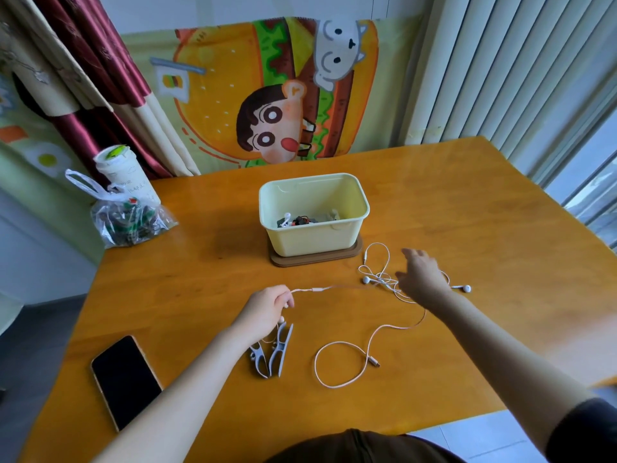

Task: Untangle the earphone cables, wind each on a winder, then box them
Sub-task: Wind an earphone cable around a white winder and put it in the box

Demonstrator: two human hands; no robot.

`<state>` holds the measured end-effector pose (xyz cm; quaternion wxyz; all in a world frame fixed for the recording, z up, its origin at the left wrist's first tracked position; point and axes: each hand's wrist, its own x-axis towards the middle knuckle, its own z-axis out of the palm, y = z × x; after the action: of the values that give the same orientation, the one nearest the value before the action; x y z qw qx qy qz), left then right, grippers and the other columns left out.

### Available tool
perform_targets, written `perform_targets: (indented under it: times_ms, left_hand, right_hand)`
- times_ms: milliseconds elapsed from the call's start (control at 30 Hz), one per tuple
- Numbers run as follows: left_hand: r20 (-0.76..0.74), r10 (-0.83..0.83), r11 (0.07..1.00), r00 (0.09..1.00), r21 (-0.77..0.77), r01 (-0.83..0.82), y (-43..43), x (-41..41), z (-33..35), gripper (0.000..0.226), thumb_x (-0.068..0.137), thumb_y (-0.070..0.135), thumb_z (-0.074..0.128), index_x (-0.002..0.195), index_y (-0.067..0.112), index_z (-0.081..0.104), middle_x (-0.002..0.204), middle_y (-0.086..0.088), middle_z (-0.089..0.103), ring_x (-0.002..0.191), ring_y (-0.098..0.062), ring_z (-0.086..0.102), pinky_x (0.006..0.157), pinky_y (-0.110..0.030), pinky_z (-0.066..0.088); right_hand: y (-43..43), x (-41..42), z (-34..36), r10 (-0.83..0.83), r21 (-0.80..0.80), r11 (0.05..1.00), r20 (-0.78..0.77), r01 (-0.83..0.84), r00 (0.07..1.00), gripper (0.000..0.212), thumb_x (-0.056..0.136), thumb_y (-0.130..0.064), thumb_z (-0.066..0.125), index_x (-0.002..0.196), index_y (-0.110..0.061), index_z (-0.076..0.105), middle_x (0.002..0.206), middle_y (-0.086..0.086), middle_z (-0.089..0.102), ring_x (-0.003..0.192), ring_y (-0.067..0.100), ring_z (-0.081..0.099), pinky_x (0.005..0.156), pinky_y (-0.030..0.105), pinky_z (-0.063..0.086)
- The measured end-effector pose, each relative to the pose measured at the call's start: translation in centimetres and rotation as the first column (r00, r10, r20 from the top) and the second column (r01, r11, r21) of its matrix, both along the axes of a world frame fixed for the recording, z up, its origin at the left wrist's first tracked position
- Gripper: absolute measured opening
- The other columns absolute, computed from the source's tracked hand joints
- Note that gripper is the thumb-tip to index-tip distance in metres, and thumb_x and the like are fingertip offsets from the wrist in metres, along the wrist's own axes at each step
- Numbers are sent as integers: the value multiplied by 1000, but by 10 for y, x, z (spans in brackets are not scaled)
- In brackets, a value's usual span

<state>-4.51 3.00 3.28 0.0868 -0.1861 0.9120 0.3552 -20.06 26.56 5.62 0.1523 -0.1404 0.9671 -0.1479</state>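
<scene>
My left hand pinches the white earphone cable taut. My right hand, fingers spread, reaches over the knot toward the table's right edge. Pulling harder could tighten it.

Two winders, one box, one phone.

cable white | box pale yellow | phone black | table orange

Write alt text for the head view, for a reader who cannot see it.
A left hand pinches a white earphone cable stretched to a tangle partly covered by the open right hand. Grey winders, a phone and a yellow box sit on the wooden table.
</scene>
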Motion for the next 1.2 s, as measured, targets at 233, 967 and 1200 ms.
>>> perform_targets:
  times_ms: [233, 967, 1200]
  left_hand:
    - [-180, -111, 990, 977, 71, 125, 33, -21, 24, 26, 102, 17, 41, 102, 15, 67, 84, 2, 64, 77, -16, 57, 64, -24, 39]
    - [180, -5, 1000, 984, 13, 3, -13, 7, -15, 32, 101, 15, 36, 78, 21, 58, 72, 4, 53, 61, -13, 49, 58, -25, 42]
    - [20, -142, 990, 990, 19, 142, 18, -11, 5, 29, 101, 19, 41, 79, 23, 61, 73, 10, 55, 73, -12, 53, 61, -24, 41]
  right_hand:
    - [-61, 68, 16, 500, -391, 797, 2, -460, 866, 30, 93, -20, 57, 121, -10, 56, 114, 5, 63, 105, 16, 58, 90, 24, 46]
    - [9, -10, 1, -179, -152, 977, -202, 150, 963, 23, 97, -14, 42, 101, -18, 65, 93, 1, 70, 86, 29, 60, 65, 29, 38]
    - [-31, 39, 1, 423, 0, 906, 1, -423, 906, 66, 89, -15, 61, 146, -14, 27, 145, 8, 36, 133, 25, 33, 108, 30, 26]
